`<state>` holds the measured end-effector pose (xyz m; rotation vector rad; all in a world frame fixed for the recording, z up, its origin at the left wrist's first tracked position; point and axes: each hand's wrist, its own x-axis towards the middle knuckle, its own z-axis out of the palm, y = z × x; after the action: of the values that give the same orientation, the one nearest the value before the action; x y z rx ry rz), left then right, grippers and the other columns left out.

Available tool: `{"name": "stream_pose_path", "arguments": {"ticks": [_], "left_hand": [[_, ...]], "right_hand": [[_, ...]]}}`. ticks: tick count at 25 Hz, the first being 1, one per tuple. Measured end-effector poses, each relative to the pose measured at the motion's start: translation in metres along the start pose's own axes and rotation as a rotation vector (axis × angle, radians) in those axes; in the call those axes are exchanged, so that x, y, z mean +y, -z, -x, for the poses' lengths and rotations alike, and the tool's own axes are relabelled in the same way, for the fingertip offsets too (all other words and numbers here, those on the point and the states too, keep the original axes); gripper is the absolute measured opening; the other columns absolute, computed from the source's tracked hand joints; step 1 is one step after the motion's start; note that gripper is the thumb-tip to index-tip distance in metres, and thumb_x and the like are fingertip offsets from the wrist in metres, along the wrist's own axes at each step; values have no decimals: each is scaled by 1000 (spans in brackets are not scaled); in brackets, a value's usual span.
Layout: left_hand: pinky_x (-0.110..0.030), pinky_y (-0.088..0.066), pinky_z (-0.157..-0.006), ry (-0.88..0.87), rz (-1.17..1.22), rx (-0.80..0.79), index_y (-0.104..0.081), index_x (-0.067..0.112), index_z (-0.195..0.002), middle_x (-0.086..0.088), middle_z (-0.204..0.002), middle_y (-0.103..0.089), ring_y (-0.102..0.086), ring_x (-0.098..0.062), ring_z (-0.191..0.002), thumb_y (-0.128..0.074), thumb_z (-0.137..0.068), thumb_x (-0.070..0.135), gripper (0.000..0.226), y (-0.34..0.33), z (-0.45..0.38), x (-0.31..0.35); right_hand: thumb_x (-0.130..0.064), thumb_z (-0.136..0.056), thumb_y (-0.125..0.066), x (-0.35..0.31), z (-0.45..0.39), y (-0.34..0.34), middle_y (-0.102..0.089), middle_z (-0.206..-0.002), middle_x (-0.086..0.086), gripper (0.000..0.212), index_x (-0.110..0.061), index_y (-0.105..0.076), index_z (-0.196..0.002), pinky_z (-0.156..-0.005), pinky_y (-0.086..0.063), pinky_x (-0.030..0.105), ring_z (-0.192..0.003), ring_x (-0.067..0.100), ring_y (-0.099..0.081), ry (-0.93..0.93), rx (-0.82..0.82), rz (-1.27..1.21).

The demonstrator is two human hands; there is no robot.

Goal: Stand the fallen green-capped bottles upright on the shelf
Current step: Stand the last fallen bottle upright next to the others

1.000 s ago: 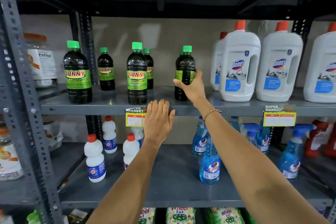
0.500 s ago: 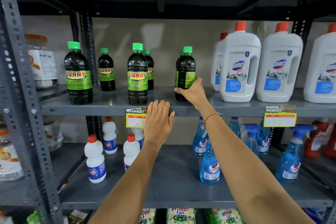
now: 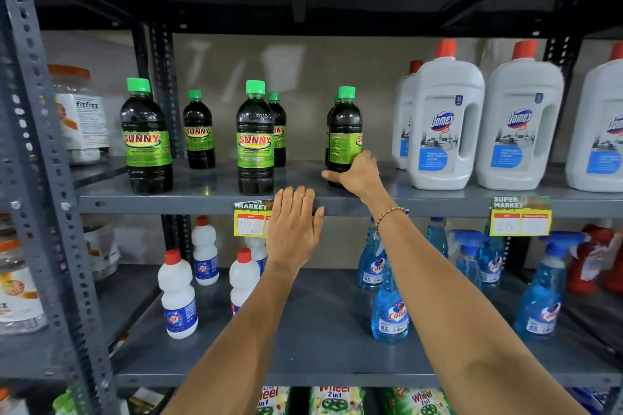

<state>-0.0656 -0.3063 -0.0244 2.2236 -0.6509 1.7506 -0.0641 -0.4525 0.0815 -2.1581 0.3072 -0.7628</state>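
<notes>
Several dark green-capped bottles stand upright on the grey middle shelf (image 3: pixel 209 193). Two big ones stand in front at left (image 3: pixel 145 138) and centre (image 3: pixel 255 140), with smaller ones (image 3: pixel 199 131) behind them. My right hand (image 3: pixel 357 173) grips the base of the rightmost green-capped bottle (image 3: pixel 344 129), which stands upright on the shelf with another partly hidden behind it. My left hand (image 3: pixel 295 222) lies flat with fingers together against the shelf's front edge, holding nothing.
White red-capped Domex jugs (image 3: pixel 445 121) crowd the same shelf on the right. Price tags (image 3: pixel 251 219) hang on the shelf edge. Below stand white bottles (image 3: pixel 178 296) and blue spray bottles (image 3: pixel 389 310). A perforated steel upright (image 3: pixel 43 158) borders the left.
My right hand has slid down the rightmost bottle from its label to its base, and the bottle has turned a little. My left hand stays on the shelf edge.
</notes>
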Motion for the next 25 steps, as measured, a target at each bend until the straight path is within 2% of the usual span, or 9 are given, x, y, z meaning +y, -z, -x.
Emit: {"name": "stream_pose_path", "arguments": {"ticks": [1,4,5,9,12,13,17,21,25], "left_hand": [[-42,-42,-103,2,-5,0,-61,6,-113,-12,-111,-65,-60,-31,-107,-35,-97,33,41,0,-1,-1],[-42,-43,-102,-2,-6,6,-61,6,-112,-12,-110,-65,-60,-31,-106,-35,-96,33,41,1,-1,1],[-42,-44,-102,0,-6,9,-61,6,-112,-12,-110,-65,-60,-31,-106,-36,-96,33,41,2,-1,2],[-42,-42,-103,4,4,-2,-61,6,-112,-11,-111,-65,-59,-31,-107,-37,-96,33,40,2,-1,1],[-42,-42,-103,5,16,3,-61,6,-112,-11,-110,-65,-59,-31,-106,-37,-96,33,39,3,-1,1],[-42,-42,-103,4,16,6,-61,6,-112,-11,-110,-65,-59,-31,-106,-37,-96,32,39,3,-1,1],[-42,-41,-104,1,17,-1,-60,6,-113,-11,-111,-65,-59,-31,-107,-37,-96,33,39,3,-1,1],[-42,-42,-104,-6,21,-9,-61,6,-114,-11,-111,-65,-60,-31,-108,-37,-96,33,40,3,0,1],[-42,-41,-104,-9,15,-29,-60,6,-114,-11,-111,-64,-59,-31,-107,-37,-96,33,40,4,-1,0]], "right_hand": [[-33,-66,-84,-1,-1,0,-41,-137,16,93,1,-32,-135,-103,-44,38,-125,29,-45,-1,-10,-5],[-19,-70,-77,0,-3,2,-52,-128,16,71,-2,-37,-126,-76,-47,27,-105,23,-52,-31,-59,-123],[-19,-70,-78,1,-1,3,-55,-126,15,68,-2,-39,-124,-75,-45,27,-102,22,-52,-23,-56,-112],[-36,-65,-85,-1,4,1,-49,-131,15,88,-1,-38,-131,-97,-47,38,-118,28,-50,49,-9,0],[-28,-69,-78,-2,3,2,-55,-127,14,75,-3,-40,-129,-74,-46,24,-103,22,-52,-1,-80,-75],[-26,-69,-79,-2,3,1,-56,-126,14,72,-4,-41,-127,-74,-46,24,-103,23,-53,-5,-74,-57],[-39,-64,-84,-2,7,0,-49,-131,16,90,-1,-38,-131,-101,-46,40,-123,30,-49,25,1,55],[-29,-67,-81,-2,5,3,-55,-126,14,77,-2,-41,-127,-85,-48,31,-114,26,-54,-13,-18,-28],[-44,-66,-83,-3,10,0,-47,-135,17,92,1,-37,-132,-104,-43,44,-127,34,-47,16,48,150]]}}
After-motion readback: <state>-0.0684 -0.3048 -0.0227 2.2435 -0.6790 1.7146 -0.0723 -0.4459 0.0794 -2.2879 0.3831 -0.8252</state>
